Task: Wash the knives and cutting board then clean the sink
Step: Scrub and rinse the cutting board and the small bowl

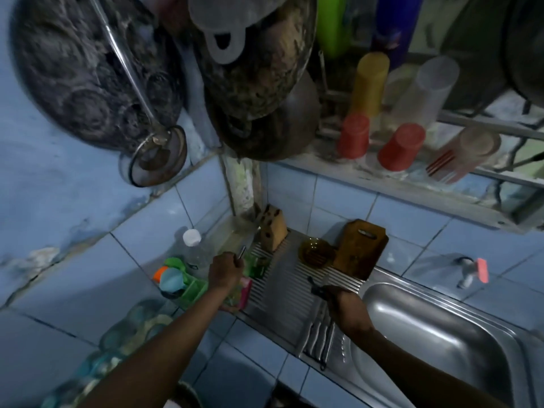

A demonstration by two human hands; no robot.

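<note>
Blue-tiled corner, steel sink (435, 325) with ribbed drainboard (282, 290). Left hand (225, 270) gripped a knife handle (241, 252); right hand (338, 298) gripped another (dark handle) (314, 285).

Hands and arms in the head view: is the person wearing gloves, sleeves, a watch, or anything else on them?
Nothing shows. The left hand and right hand are bare, without gloves, and both forearms are uncovered up to the frame's bottom edge. No sleeve, watch or bracelet is visible; the blur hides anything as small as rings.
</note>
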